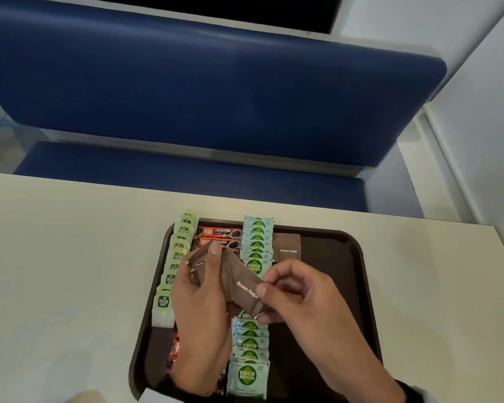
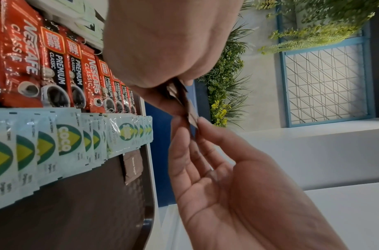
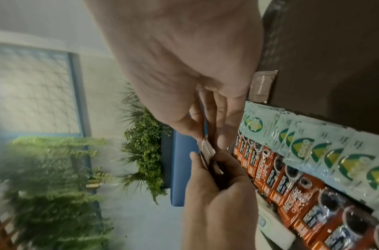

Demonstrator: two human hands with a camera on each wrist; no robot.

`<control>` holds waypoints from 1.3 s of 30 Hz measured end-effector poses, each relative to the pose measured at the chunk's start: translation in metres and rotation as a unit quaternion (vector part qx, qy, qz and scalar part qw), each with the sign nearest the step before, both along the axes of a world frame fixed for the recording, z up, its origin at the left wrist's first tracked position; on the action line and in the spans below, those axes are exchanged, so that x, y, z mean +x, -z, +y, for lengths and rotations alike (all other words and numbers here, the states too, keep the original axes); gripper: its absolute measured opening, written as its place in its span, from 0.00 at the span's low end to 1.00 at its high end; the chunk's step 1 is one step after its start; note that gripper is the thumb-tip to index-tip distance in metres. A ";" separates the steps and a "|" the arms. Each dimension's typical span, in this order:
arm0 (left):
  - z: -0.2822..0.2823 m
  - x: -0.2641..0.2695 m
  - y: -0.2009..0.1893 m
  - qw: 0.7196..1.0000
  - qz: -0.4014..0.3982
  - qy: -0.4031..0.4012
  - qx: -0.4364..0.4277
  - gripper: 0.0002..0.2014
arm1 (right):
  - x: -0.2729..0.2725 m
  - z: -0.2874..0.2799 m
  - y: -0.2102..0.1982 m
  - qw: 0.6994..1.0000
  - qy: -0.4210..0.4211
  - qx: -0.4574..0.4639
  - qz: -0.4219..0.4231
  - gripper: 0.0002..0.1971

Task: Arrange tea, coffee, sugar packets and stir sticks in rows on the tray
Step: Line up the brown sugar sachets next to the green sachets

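Above the dark brown tray (image 1: pixel 332 286), my left hand (image 1: pixel 201 266) grips a fanned bundle of brown sugar packets (image 1: pixel 230 271). My right hand (image 1: pixel 264 283) pinches the corner of one packet (image 1: pixel 246 289) at the bundle's right side; the pinch also shows in the left wrist view (image 2: pixel 190 113). One brown sugar packet (image 1: pixel 287 247) lies flat at the tray's far right. Three rows run front to back on the tray: green tea bags (image 1: pixel 176 263), red coffee sachets (image 1: pixel 220 232) and pale coco sugar packets (image 1: pixel 256 242). My hands hide the rows' middle. No stir sticks are visible.
The tray sits on a cream table (image 1: pixel 56 257), with a bare dark strip along the tray's right side. A blue padded bench (image 1: pixel 186 82) stands past the table's far edge. A white wall (image 1: pixel 477 141) rises at the right.
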State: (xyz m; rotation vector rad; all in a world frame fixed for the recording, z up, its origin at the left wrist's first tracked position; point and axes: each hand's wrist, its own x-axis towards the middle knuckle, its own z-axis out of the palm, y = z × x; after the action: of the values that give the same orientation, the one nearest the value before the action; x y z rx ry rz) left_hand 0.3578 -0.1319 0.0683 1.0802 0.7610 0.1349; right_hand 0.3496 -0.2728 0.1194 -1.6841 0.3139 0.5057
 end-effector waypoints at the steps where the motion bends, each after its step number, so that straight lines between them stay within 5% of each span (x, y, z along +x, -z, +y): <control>1: 0.001 0.000 0.000 1.000 0.001 -0.007 0.004 0.12 | 0.000 -0.002 0.000 1.000 0.015 0.019 0.016 0.05; 6: 0.009 0.002 -0.003 1.000 -0.008 -0.019 -0.006 0.11 | 0.005 -0.020 0.001 0.994 0.071 0.079 0.007 0.05; 13: 0.025 -0.005 0.004 0.999 -0.034 -0.017 -0.016 0.17 | 0.051 -0.066 0.073 0.976 0.074 -0.164 -0.120 0.10; 21: 0.029 -0.012 0.005 1.000 -0.015 -0.005 -0.019 0.17 | 0.058 -0.064 0.113 0.950 -0.027 -0.255 -0.177 0.12; 39: 0.029 -0.012 0.006 1.000 -0.012 -0.008 -0.019 0.19 | 0.061 -0.059 0.130 0.939 0.017 -0.269 -0.212 0.15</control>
State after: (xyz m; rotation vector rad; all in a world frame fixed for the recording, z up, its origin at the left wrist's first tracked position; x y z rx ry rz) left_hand 0.3453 -0.1032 0.0627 1.0353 0.7483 0.1449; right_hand 0.4110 -0.3322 -0.0111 -2.2590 0.1690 0.0089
